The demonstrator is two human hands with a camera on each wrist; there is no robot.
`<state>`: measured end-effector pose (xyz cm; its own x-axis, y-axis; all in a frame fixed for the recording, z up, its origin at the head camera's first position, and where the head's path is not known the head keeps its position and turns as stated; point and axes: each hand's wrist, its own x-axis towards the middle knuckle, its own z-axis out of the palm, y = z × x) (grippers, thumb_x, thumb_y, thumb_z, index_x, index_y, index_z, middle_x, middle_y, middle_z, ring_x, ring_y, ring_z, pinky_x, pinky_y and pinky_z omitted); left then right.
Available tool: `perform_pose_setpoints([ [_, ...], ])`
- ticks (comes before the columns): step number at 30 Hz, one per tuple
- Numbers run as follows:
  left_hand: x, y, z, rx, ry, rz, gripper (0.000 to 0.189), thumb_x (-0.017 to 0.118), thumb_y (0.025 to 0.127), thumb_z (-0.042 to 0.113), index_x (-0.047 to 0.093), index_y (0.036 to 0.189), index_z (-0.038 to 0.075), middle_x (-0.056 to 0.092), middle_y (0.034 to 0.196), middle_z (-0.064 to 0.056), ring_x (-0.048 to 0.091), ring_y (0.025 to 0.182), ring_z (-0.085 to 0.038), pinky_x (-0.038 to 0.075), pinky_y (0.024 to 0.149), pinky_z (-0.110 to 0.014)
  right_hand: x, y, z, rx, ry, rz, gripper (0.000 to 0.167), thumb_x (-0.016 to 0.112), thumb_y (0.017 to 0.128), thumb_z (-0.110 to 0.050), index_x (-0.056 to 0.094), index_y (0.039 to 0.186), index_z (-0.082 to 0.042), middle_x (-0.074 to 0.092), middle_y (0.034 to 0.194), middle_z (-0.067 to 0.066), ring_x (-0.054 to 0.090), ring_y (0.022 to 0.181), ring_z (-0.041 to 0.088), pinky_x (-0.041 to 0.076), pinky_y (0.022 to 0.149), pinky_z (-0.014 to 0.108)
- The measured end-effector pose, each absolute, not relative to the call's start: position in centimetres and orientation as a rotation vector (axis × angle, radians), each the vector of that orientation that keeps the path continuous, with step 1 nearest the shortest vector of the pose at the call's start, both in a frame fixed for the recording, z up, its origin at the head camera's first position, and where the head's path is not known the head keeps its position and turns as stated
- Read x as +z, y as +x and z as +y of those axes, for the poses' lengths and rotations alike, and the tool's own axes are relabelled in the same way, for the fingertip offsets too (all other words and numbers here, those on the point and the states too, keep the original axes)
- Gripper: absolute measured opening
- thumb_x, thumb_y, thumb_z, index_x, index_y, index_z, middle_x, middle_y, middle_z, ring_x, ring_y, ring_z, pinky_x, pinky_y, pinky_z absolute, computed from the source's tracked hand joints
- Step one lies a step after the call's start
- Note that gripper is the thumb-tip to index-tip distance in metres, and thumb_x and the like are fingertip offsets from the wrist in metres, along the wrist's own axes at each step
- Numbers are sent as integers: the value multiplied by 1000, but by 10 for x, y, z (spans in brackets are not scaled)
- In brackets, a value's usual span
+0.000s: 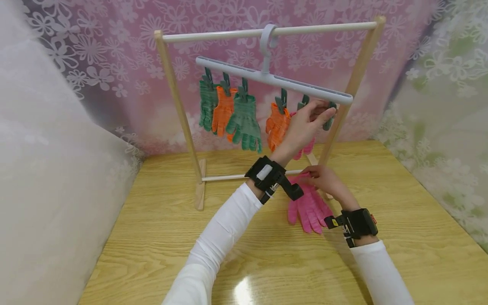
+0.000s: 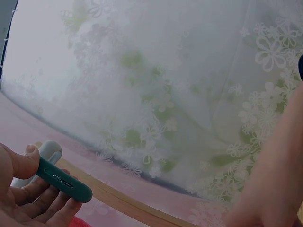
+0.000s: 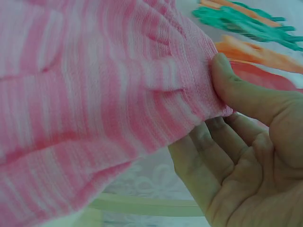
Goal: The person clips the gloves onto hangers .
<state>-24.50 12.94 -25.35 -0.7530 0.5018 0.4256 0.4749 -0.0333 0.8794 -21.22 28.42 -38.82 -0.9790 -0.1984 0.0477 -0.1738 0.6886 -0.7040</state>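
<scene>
In the head view my left hand [image 1: 301,127] is up at the low right end of the grey hanger [image 1: 305,88]. Its thumb and fingers pinch a dark green clothespin [image 2: 64,183], seen side-on in the left wrist view. Lower down, my right hand [image 1: 328,183] holds a pink striped knit glove [image 1: 308,207] by the cuff, thumb on one side and fingers on the other; the glove's fingers hang downward. Another pink glove [image 1: 309,147] hangs from the neighbouring clothespin, partly hidden behind my left hand. An orange glove [image 1: 277,127] hangs left of it.
The hanger hooks over the white top bar [image 1: 213,35] of a wooden-sided rack [image 1: 176,97] and tilts down to the right. On its left half two green gloves [image 1: 244,116] and an orange one [image 1: 224,111] hang from clothespins. Below is a wood-grain table [image 1: 160,250]; floral curtains surround it.
</scene>
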Motion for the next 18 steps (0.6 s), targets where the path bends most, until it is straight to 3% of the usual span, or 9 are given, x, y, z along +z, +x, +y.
perform_pose_setpoints([
  [3,-254,-245,129,1951,1092,2190,40,59,105,21,55,140,3,65,132,-11,62,120,-11,48,94,-13,-374,-206,285,-1224,-313,2888,28,67,99,-18,69,116,4,71,96,16,64,78,19,53,68,29],
  [12,-255,-244,133,2036,1055,2164,35,61,103,24,60,133,5,69,125,-9,63,113,-5,48,92,-13,-331,-185,283,-1337,-270,3019,36,64,102,-28,67,122,2,69,115,23,68,105,39,50,76,17],
  [18,-256,-244,134,2076,1047,2174,32,61,103,24,63,128,4,72,119,-9,64,107,-3,47,90,-12,-319,-181,277,-1361,-264,3246,31,66,101,-23,69,121,0,71,110,23,68,99,39,44,71,10],
])
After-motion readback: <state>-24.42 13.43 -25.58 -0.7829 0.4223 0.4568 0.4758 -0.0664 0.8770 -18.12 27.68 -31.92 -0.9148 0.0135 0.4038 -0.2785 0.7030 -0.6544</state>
